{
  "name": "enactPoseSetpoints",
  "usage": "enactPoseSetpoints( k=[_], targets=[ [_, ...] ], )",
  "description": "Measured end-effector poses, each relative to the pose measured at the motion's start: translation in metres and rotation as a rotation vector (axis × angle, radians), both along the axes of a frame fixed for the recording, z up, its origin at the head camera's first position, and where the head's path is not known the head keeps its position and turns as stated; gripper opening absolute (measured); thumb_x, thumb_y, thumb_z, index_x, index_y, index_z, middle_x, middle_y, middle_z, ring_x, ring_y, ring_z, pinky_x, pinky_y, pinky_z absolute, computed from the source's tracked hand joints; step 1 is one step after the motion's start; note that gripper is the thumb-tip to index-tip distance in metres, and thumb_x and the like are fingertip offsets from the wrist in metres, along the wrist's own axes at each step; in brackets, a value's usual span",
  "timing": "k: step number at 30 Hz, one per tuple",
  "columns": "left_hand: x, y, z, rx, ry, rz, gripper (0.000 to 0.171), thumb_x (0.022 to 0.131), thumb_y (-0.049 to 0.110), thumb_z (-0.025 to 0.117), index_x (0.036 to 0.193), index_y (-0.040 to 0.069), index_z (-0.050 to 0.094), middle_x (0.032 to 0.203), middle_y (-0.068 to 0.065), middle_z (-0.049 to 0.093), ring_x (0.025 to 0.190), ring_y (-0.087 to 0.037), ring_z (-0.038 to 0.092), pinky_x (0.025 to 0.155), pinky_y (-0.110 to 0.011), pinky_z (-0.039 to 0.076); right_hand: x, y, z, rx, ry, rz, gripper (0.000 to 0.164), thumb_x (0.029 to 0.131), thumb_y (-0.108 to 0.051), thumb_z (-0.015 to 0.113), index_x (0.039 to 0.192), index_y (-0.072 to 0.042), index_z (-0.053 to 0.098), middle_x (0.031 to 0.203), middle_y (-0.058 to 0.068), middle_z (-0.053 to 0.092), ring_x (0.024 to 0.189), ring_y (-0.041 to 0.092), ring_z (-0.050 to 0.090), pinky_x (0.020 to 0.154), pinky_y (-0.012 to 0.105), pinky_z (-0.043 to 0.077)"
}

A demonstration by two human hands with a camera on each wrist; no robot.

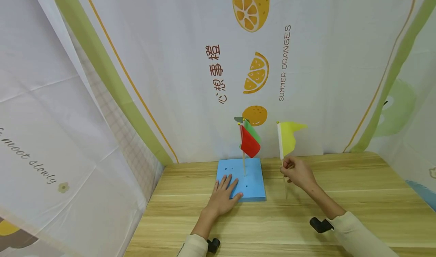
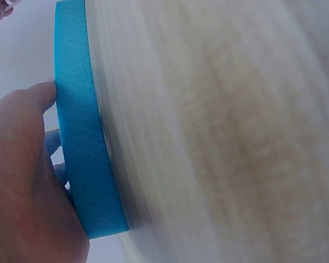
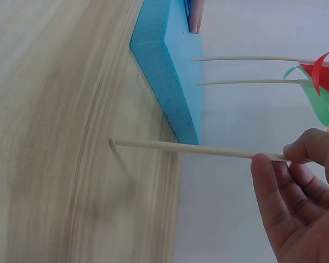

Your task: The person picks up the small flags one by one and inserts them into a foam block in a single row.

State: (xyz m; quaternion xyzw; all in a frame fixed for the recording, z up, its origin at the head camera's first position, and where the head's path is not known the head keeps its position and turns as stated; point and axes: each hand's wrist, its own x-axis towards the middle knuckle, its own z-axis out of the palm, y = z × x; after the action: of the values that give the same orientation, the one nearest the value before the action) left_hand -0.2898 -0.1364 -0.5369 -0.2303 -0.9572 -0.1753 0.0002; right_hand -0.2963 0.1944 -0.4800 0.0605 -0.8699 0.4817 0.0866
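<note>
A blue foam block (image 1: 255, 190) lies flat on the table, with small holes in its top. My left hand (image 1: 221, 199) rests on its left part with fingers spread; the left wrist view shows the thumb against the block's upper edge. Two sticks stand upright in the block, bearing a red flag (image 1: 250, 143) and a green flag (image 1: 253, 131). To the right of the block, my right hand (image 1: 299, 172) pinches the stick of a yellow flag (image 1: 287, 137) just below the cloth. That stick (image 3: 192, 148) is nearly upright, its lower end at or just above the table.
The wooden table (image 1: 184, 196) reaches back to a white curtain (image 1: 190, 98) printed with oranges and lettering. Another curtain (image 1: 68, 98) hangs along the left side. Black wrist camera mounts (image 1: 320, 225) sit at both sleeves.
</note>
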Motion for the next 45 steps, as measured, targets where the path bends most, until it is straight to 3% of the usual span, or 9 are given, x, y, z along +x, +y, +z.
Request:
enactPoseSetpoints(
  k=[6,14,25,33,45],
  targets=[
    [-0.001,0.000,0.000,-0.002,0.006,-0.002,0.069,0.110,0.054,0.048,0.166,0.014,0.041,0.177,-0.014,0.028,0.165,-0.040,0.021,0.133,-0.064,0.017,-0.002,-0.001,0.003,-0.001,0.032,0.003,0.008,0.099,-0.008,0.066,0.100,-0.002,0.062,0.095,0.014,0.071,0.075,0.021,0.074,0.063,0.040,0.067],
    [-0.001,0.001,0.000,-0.004,0.005,-0.002,0.068,0.110,0.053,0.048,0.166,0.014,0.041,0.176,-0.015,0.028,0.165,-0.040,0.021,0.133,-0.064,0.017,-0.005,-0.004,0.011,-0.002,0.045,-0.015,0.011,0.100,-0.013,0.068,0.102,-0.003,0.063,0.098,0.014,0.070,0.086,0.033,0.077,0.064,0.041,0.067],
    [-0.001,0.000,-0.002,-0.009,0.007,0.000,0.069,0.110,0.054,0.048,0.166,0.014,0.041,0.176,-0.015,0.028,0.165,-0.040,0.021,0.133,-0.064,0.017,-0.008,-0.015,0.026,0.006,0.093,-0.014,0.013,0.099,-0.014,0.071,0.101,-0.002,0.066,0.098,0.015,0.071,0.082,0.026,0.076,0.060,0.027,0.064],
    [-0.001,0.001,-0.001,0.001,0.001,0.004,0.069,0.110,0.055,0.048,0.166,0.014,0.041,0.177,-0.014,0.028,0.165,-0.040,0.021,0.133,-0.064,0.017,-0.009,-0.023,0.036,-0.031,0.125,0.004,0.012,0.098,-0.010,0.072,0.100,0.001,0.067,0.097,0.017,0.069,0.082,0.023,0.074,0.061,0.033,0.065],
    [-0.003,0.000,-0.003,-0.008,0.004,0.002,0.069,0.110,0.054,0.048,0.166,0.014,0.041,0.177,-0.015,0.027,0.165,-0.040,0.020,0.133,-0.063,0.017,-0.008,-0.030,0.042,-0.034,0.145,0.026,0.014,0.098,-0.011,0.075,0.099,0.001,0.067,0.099,0.017,0.071,0.082,0.021,0.074,0.061,0.028,0.064]
  ],
)
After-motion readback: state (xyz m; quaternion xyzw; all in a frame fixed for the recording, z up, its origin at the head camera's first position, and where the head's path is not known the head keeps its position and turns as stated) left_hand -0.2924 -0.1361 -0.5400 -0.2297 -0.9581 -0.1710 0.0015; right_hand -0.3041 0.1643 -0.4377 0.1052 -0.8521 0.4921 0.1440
